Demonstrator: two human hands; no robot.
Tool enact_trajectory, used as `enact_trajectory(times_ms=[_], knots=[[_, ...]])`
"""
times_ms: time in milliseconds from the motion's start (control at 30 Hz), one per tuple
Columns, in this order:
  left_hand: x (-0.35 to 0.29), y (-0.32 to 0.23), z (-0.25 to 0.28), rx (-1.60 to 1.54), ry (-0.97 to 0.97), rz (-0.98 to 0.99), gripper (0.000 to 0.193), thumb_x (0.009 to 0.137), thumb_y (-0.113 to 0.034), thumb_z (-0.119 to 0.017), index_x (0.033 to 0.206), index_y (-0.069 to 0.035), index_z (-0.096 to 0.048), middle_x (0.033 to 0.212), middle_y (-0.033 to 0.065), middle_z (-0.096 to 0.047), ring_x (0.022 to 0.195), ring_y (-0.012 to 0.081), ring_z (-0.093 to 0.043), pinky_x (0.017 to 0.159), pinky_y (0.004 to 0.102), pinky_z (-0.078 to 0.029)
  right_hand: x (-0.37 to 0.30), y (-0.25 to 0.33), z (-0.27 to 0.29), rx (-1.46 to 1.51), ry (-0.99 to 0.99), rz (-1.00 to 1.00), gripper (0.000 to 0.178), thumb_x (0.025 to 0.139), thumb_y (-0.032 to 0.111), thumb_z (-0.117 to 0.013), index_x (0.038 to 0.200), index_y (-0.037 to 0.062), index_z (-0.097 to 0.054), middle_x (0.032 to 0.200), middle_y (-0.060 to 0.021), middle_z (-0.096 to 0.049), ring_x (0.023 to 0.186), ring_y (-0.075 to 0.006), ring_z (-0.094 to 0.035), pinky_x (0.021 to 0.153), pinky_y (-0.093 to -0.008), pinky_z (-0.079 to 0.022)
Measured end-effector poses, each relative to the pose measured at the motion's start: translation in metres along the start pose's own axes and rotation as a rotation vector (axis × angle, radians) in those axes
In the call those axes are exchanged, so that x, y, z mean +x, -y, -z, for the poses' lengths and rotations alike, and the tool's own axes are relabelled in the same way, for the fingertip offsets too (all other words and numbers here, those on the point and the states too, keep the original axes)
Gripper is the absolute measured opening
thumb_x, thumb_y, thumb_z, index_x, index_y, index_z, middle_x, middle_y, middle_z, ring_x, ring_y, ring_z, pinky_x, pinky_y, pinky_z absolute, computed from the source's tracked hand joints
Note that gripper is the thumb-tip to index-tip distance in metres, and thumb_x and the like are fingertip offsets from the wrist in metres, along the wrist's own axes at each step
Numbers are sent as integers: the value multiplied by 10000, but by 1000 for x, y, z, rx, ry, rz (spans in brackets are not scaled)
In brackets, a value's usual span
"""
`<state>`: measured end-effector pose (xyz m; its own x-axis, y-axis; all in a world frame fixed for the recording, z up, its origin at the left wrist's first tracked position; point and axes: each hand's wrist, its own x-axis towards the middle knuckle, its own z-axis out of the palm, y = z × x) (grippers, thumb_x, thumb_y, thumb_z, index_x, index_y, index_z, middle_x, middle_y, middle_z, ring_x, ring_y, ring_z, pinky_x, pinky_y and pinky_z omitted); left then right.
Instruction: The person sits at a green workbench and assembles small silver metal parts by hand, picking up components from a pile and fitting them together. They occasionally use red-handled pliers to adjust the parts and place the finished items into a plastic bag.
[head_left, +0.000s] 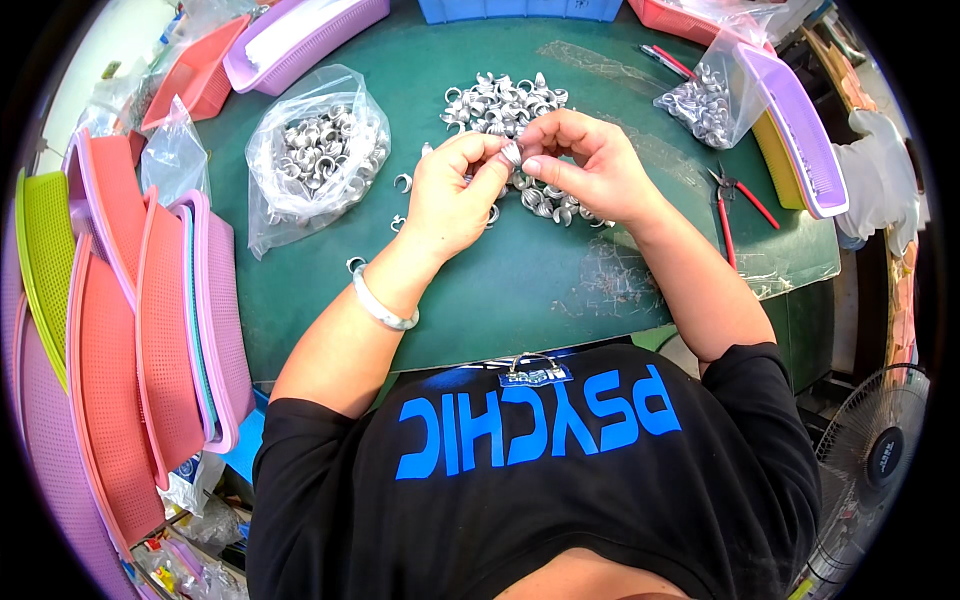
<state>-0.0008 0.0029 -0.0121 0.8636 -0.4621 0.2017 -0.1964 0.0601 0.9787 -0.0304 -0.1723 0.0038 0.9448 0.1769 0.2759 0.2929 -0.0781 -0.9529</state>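
Observation:
A ridged silver ring (511, 153) is pinched between the thumb and fingertips of my left hand (450, 200). My right hand (592, 168) meets it from the other side, its thumb and index finger closed at the ring's edge; its other fingers are curled. Behind my hands a pile of similar silver rings (500, 102) is heaped on the green table mat (480, 290). More loose rings (555, 203) lie below and between my hands, partly hidden. A few stray rings (402, 182) sit left of my left hand.
At left stand an open plastic bag of rings (320, 150) and stacked plastic baskets (120, 380). Red-handled cutters (728, 200), a smaller ring bag (697, 108) and a purple basket (795, 130) are at right. A blue bin (520, 9) borders the far edge; a fan (870, 460) stands lower right.

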Motion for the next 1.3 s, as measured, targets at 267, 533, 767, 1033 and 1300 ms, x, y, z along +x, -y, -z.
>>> enact_trajectory(times_ms=[267, 533, 767, 1033, 1300], knots=[[1, 0, 0, -18, 12, 25, 91, 820, -72, -558, 840, 1, -608, 710, -29, -545, 627, 23, -453, 537, 184, -362, 0, 2, 2, -87, 97, -6, 217, 786, 54, -630, 991, -3, -587, 822, -5, -580, 754, -68, -528, 690, -213, -438], [-1, -7, 1, -4, 49, 140, 96, 824, -39, -526, 845, 10, -606, 748, -37, -561, 667, 9, -443, 569, 162, -346, 0, -2, 0, -71, 64, 2, 187, 772, 96, -654, 933, 12, -608, 728, 23, -565, 664, -43, -486, 608, -191, -409], [-2, -12, -1, -23, 32, 162, 94, 838, -76, -546, 805, -10, -604, 683, -60, -528, 590, -3, -394, 513, 162, -302, 0, 5, 1, 193, 97, -159, 189, 778, 66, -631, 941, 8, -557, 791, 3, -568, 709, -49, -518, 647, -191, -440], [-2, -14, -1, -136, 49, 165, 102, 840, -120, -578, 854, -22, -600, 695, -47, -528, 606, 13, -433, 530, 156, -333, 0, 6, 2, 218, 71, -176, 201, 766, 41, -633, 947, 10, -550, 808, 1, -568, 740, -50, -527, 673, -197, -452], [0, -7, -4, -86, 11, -11, 196, 758, -77, -653, 938, -33, -592, 736, -40, -517, 633, 23, -440, 556, 165, -393, 1, 0, 1, 197, 86, -41, 247, 759, -2, -609, 997, 14, -543, 843, -3, -562, 774, -61, -529, 714, -212, -452]])
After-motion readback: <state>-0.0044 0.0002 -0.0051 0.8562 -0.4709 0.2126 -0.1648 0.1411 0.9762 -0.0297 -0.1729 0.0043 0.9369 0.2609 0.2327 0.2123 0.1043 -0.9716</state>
